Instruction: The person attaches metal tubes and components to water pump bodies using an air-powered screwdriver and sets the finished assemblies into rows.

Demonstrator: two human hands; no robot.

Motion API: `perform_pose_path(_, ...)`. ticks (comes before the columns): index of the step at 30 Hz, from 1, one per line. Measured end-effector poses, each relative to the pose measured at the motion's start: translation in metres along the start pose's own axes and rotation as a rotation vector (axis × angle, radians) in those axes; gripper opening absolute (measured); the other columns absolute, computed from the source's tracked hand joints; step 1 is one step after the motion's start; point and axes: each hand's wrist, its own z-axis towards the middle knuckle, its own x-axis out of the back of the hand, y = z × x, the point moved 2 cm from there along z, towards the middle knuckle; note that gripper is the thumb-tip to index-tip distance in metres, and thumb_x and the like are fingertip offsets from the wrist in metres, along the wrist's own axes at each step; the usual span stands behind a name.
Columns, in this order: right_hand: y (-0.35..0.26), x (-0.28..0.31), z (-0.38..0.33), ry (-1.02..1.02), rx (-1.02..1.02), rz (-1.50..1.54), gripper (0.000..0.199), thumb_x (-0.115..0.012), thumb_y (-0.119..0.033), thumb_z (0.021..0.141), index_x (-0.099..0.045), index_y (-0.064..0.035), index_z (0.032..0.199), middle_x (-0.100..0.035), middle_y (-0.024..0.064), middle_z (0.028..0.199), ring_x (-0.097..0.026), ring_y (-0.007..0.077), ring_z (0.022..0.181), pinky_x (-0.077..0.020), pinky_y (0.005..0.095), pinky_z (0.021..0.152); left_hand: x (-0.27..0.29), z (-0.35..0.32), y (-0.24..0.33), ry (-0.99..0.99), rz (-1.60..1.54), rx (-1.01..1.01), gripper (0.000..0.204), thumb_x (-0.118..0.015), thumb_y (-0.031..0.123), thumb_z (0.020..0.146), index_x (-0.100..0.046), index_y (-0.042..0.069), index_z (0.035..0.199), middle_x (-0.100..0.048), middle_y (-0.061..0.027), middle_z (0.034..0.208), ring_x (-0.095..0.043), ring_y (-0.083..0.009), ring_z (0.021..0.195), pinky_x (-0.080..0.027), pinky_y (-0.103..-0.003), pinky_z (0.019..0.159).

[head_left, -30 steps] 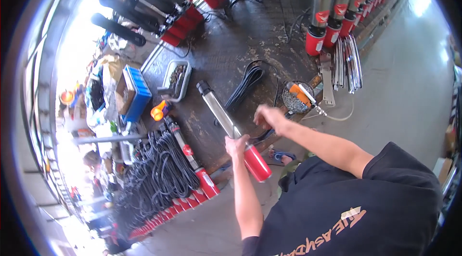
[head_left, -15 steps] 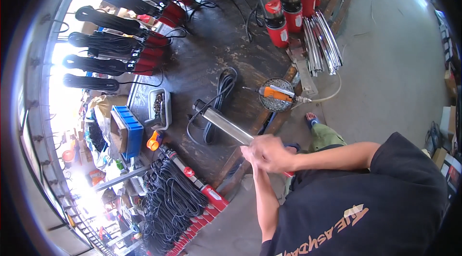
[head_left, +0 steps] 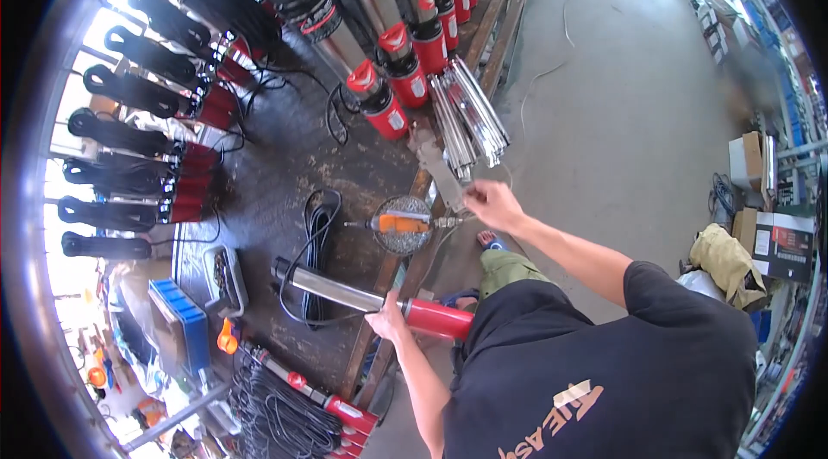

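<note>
A submersible pump (head_left: 338, 290) with a steel tube and a red end lies across the bench's edge, its red end close to my body. My left hand (head_left: 388, 318) is wrapped around it where steel meets red. Beside the tube is a coil of black cable (head_left: 317, 239). My right hand (head_left: 495, 205) reaches out near the lower ends of a bundle of shiny metal strips (head_left: 466, 118). Its fingers are curled closed; anything in them is too small to make out. An orange power screwdriver (head_left: 402, 223) lies on a round dish of small metal parts (head_left: 405, 246).
Several red-ended pumps (head_left: 379, 101) stand at the back of the bench (head_left: 267, 166). More pumps with coiled cables line its left side (head_left: 194, 174). A grey tub (head_left: 237, 285), a blue crate (head_left: 178, 312) and cable-wrapped pumps (head_left: 285, 416) sit at the lower left. Boxes (head_left: 780, 239) stand at right.
My right hand has left the pump and moved up and right to the metal strips. My left hand stays on the pump, whose red end now shows. The view has turned to the right.
</note>
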Motion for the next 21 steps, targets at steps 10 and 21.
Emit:
perform_pose_path(10, 0.018, 0.061, 0.174, 0.34, -0.197, -0.598, 0.032, -0.069, -0.036, 0.081, -0.076, -0.0087, 0.096, -0.072, 0.0175, 0.1, -0.071, 0.0358, 0.096, -0.0559, 0.048, 0.082, 0.052, -0.007, 0.012, 0.124, -0.295, -0.29, 0.071, -0.082, 0.026, 0.084, -0.039, -0.011, 0.126, -0.052, -0.0234, 0.113, -0.057, -0.036, 0.099, -0.051, -0.048, 0.087)
perform_pose_path(21, -0.103, -0.009, 0.011, -0.355, -0.412, 1.173, 0.017, -0.058, -0.014, 0.103, -0.058, 0.0008, 0.112, -0.067, 0.0061, 0.093, -0.066, 0.0115, 0.075, -0.0565, 0.0213, 0.065, 0.099, -0.143, 0.133, -0.298, -0.507, -0.771, 0.045, -0.084, 0.009, 0.078, -0.066, 0.0, 0.118, -0.066, -0.0108, 0.104, -0.064, -0.0199, 0.095, -0.052, -0.031, 0.084)
